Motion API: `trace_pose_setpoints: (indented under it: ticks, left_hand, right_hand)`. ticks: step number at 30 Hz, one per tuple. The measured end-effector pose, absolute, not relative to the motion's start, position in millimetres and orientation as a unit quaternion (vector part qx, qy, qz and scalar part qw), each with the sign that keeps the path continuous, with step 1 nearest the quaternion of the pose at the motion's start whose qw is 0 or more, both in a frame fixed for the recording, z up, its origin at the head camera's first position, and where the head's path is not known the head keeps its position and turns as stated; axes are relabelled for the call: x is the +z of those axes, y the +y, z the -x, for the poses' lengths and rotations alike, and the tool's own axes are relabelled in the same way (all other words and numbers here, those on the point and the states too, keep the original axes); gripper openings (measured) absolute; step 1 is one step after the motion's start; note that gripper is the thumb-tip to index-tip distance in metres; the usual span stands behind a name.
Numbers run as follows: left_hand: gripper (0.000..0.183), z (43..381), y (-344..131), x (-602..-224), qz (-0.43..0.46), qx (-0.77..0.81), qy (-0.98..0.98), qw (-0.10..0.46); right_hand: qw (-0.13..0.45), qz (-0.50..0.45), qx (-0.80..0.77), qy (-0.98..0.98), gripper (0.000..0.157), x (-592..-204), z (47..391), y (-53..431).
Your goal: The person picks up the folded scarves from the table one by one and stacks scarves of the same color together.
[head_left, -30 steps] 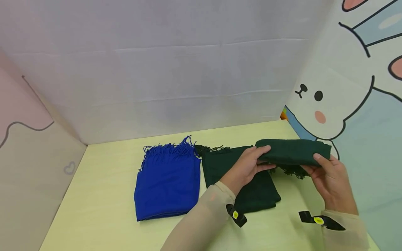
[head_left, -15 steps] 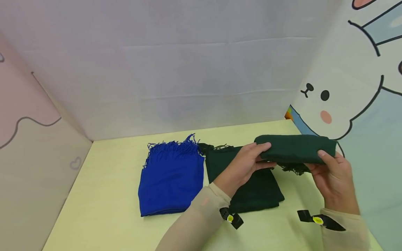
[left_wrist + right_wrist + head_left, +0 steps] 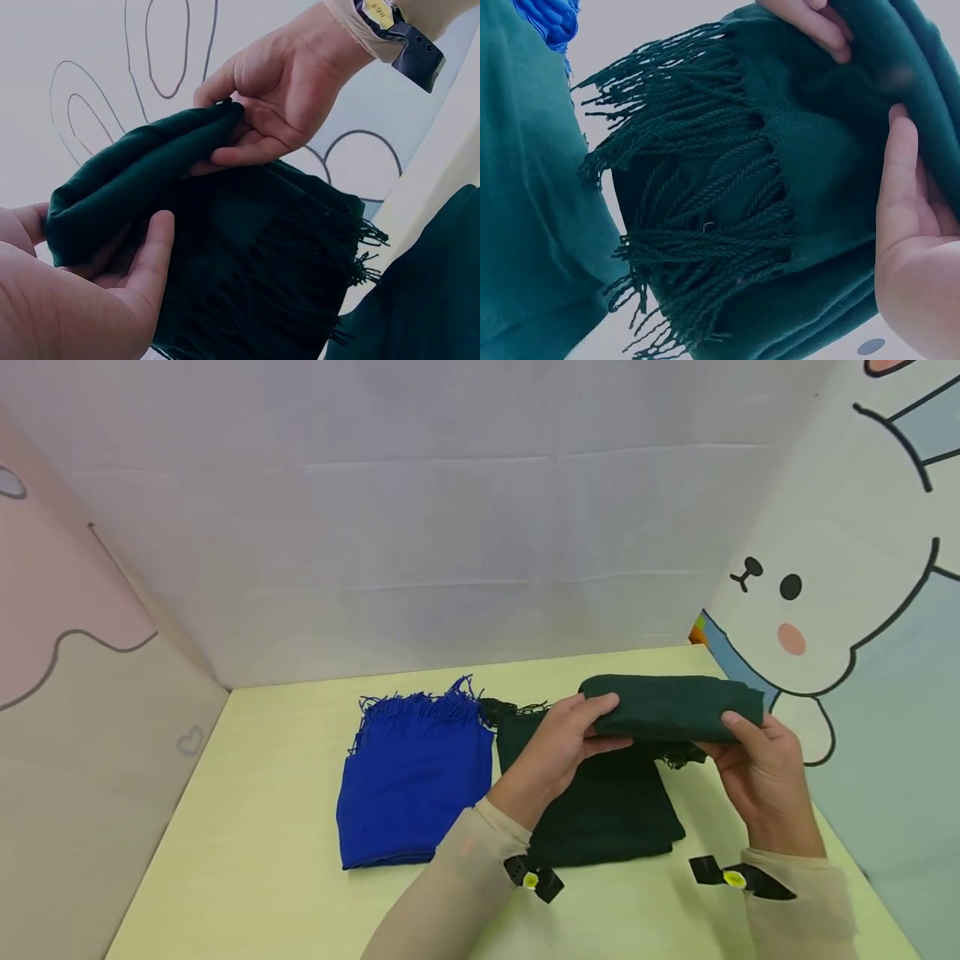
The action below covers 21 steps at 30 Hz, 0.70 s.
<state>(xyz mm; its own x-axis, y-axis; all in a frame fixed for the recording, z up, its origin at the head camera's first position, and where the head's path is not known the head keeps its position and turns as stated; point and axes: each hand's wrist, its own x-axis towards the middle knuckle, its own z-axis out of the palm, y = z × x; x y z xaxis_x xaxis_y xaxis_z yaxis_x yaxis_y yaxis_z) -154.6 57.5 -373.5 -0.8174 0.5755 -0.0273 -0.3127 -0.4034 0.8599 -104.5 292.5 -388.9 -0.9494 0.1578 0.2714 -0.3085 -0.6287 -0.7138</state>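
Observation:
A dark green fringed scarf [image 3: 675, 710], folded into a thick roll-like band, is held above the table. My left hand [image 3: 553, 752] grips its left end, thumb on top and fingers beneath. The right hand [image 3: 768, 781] holds its other end in the same way. In the right wrist view, twisted tassels [image 3: 705, 210] hang from the held scarf's lower layer. Beneath and left of it, a second dark green scarf [image 3: 607, 818] lies folded flat, partly hidden by my left hand and forearm. Beside that lies a folded blue scarf [image 3: 412, 793], its fringe toward the back.
The pale yellow table [image 3: 262, 793] meets a white cloth wall [image 3: 450, 552] at the back. A panel with a cartoon rabbit [image 3: 810, 610] stands close along the right edge. A pink and cream panel [image 3: 82, 693] borders the left side.
Both hands have carried the held green scarf leftward, more over the green scarf on the table. The head view has turned slightly. The grip of both hands looks the same.

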Motion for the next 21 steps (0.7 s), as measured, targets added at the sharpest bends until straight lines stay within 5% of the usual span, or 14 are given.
trace_pose_setpoints:
  ticks: [21]
  left_hand:
    - [0.039,161,24,-369,-0.115,0.850,0.460,0.229]
  right_hand:
    - [0.131,-0.065,0.831,-0.537,0.020,-384,131,259]
